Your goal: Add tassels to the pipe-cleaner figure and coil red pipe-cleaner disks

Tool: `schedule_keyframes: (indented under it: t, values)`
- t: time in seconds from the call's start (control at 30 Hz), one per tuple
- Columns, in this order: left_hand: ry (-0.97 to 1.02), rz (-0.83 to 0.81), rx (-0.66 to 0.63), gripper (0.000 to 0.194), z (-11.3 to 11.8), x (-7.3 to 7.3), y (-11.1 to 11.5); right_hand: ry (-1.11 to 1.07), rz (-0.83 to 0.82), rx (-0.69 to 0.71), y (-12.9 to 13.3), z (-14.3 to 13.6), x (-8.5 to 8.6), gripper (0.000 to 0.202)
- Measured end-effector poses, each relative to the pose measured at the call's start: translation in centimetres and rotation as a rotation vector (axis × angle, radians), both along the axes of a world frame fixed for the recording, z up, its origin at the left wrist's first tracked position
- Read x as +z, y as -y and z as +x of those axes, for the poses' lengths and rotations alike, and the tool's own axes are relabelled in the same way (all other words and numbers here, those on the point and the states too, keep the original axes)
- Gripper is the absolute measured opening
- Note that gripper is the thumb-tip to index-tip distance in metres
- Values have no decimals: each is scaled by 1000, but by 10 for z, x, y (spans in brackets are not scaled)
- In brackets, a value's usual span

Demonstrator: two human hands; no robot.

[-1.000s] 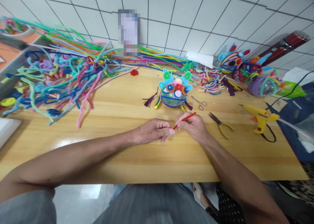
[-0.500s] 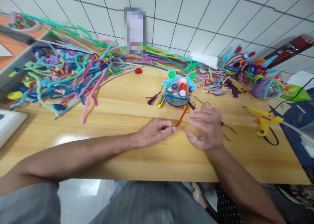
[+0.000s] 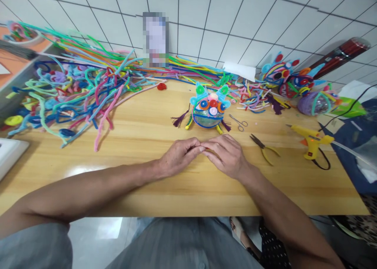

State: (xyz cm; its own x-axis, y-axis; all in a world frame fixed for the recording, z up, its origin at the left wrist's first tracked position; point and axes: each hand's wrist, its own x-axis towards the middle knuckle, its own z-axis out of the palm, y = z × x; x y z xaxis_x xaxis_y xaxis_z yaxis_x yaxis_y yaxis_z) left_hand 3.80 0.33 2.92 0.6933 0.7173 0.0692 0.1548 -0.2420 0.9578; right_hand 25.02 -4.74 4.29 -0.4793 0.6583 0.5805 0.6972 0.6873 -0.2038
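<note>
My left hand [image 3: 182, 156] and my right hand [image 3: 225, 154] meet at the fingertips over the wooden table. Both pinch a red pipe cleaner [image 3: 208, 149]; only a short bit of it shows between the fingers. Just beyond them stands a round figure [image 3: 208, 111] with blue ears, coiled eyes and purple tassels. Small scissors [image 3: 240, 123] lie to its right. Pliers with yellow handles [image 3: 266, 151] rest open to the right of my right hand.
Coloured pipe cleaners [image 3: 97, 88] are heaped at the left. A yellow glue gun [image 3: 312, 141] with a cable lies at the right. Behind it are more figures [image 3: 316, 102]. A phone-like object [image 3: 156, 39] leans on the tiled wall. A red coil [image 3: 161, 86] lies behind.
My right hand has come left and met my left hand, and its fingers have closed on the red pipe cleaner. The view has shifted slightly.
</note>
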Motion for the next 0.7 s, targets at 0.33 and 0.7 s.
schedule_keyframes:
  t: [0.33, 0.7]
  values:
    - [-30, 7, -16, 26, -1, 2, -2, 5, 27, -45, -5, 5, -3, 9]
    - [-64, -37, -25, 27, 0, 3, -7, 92, 101, -79, -4, 4, 0, 15]
